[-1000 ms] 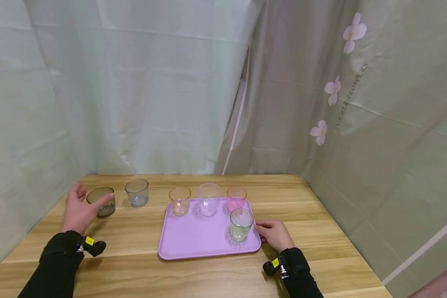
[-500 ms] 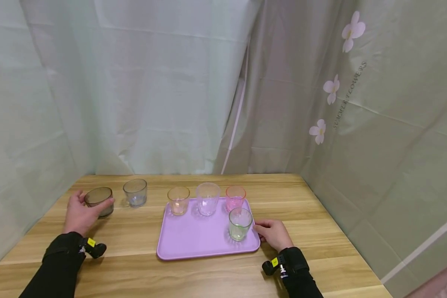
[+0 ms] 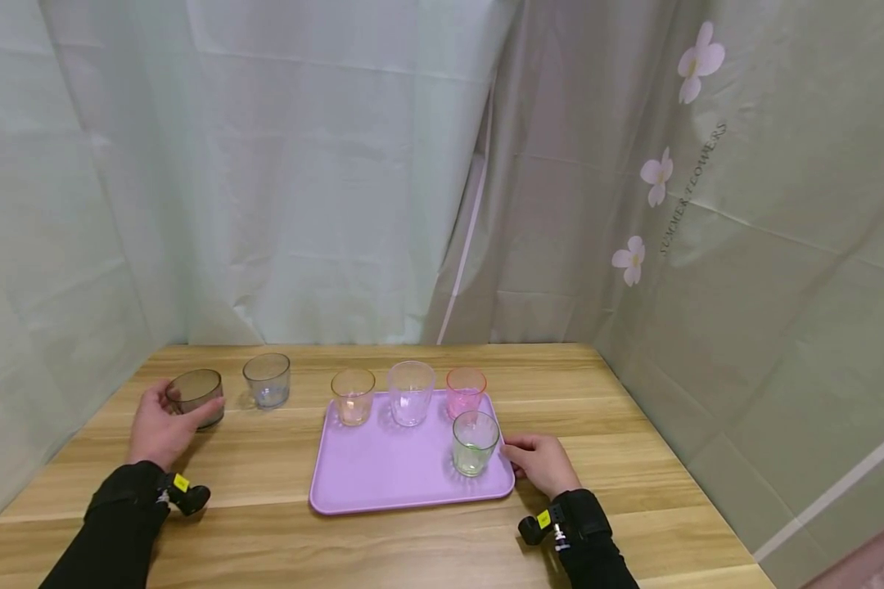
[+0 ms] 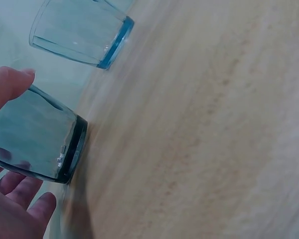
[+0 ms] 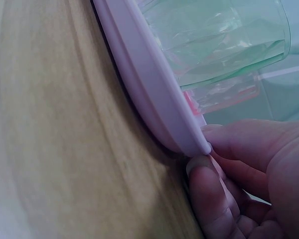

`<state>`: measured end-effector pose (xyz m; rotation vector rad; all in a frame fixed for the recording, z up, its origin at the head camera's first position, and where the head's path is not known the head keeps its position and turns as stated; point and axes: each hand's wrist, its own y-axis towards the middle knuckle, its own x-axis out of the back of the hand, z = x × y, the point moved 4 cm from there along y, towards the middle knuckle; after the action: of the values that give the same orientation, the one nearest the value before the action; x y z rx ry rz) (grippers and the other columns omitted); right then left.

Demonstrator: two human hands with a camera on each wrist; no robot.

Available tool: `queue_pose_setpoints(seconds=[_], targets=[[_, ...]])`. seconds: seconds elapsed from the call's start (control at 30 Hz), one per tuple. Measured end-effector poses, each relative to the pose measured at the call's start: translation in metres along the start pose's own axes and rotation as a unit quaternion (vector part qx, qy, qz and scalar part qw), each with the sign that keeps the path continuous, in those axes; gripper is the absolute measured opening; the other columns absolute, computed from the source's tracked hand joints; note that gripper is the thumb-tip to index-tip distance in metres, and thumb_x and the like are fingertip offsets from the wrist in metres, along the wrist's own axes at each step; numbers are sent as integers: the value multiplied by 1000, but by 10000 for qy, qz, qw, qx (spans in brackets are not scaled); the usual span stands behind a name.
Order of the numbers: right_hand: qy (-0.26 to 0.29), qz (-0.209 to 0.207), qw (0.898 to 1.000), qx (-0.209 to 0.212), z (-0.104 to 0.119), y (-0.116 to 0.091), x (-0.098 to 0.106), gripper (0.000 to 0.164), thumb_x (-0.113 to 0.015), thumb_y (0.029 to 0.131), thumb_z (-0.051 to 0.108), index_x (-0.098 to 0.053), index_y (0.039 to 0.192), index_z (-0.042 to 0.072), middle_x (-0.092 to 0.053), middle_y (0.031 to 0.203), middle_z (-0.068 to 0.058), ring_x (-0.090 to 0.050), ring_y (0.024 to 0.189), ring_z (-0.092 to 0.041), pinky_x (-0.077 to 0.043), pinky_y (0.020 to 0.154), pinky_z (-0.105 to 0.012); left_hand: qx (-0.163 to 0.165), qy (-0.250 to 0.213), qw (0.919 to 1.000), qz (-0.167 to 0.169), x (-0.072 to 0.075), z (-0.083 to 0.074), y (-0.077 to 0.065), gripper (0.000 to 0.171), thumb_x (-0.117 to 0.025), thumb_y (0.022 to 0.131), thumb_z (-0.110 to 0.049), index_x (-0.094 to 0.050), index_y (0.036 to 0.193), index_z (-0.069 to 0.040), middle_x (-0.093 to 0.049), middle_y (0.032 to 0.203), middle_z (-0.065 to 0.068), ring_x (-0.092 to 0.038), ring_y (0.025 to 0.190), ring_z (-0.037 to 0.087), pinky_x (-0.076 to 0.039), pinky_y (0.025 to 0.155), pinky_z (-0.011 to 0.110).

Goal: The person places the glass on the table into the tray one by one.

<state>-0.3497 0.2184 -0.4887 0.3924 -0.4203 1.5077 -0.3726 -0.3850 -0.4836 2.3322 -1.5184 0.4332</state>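
Note:
My left hand (image 3: 164, 429) holds a dark grey-tinted glass (image 3: 205, 402) at the table's far left, thumb on its near side and fingers round the other. In the left wrist view the dark glass (image 4: 40, 134) stands upright; whether its base touches the table I cannot tell. My right hand (image 3: 543, 465) pinches the right rim of a lilac tray (image 3: 383, 478). The right wrist view shows thumb and fingertips on the tray's rim (image 5: 164, 94). On the tray are a green glass (image 3: 475, 446), an amber glass (image 3: 354, 399), a clear pinkish glass (image 3: 412, 397) and a pink glass (image 3: 466, 394).
A bluish clear glass (image 3: 268, 383) stands right of the dark one, near the table's back edge. Curtains (image 3: 324, 180) hang behind and beside the wooden table (image 3: 265, 523). Table surface lies between the left hand and the tray.
My left hand's fingers have closed in around the dark glass, and the hand sits slightly lower in view. The right hand stays on the tray's rim, and the tray has not moved.

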Motion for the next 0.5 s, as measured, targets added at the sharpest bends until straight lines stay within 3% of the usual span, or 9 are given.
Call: queue_pose_setpoints(seconds=[0.27,0.5], targets=[[-26,51,10000,-54,1,-1,0,28,-74,104,18,-81,125,0,-81,112,-13,-69,85,-16,-64,75,-31,85,186,9998,43,-2,1,0,108,-74,103,-47,-10,170,9,-30,166,37,-36,147,52,-36,120,68],[-27,56,10000,-35,1,-1,0,28,-74,105,19,-81,125,0,-81,112,-13,-70,85,-16,-64,75,-31,109,173,9998,59,-3,-1,-1,106,-73,104,-46,-11,171,8,-30,167,37,-36,147,52,-37,119,67]])
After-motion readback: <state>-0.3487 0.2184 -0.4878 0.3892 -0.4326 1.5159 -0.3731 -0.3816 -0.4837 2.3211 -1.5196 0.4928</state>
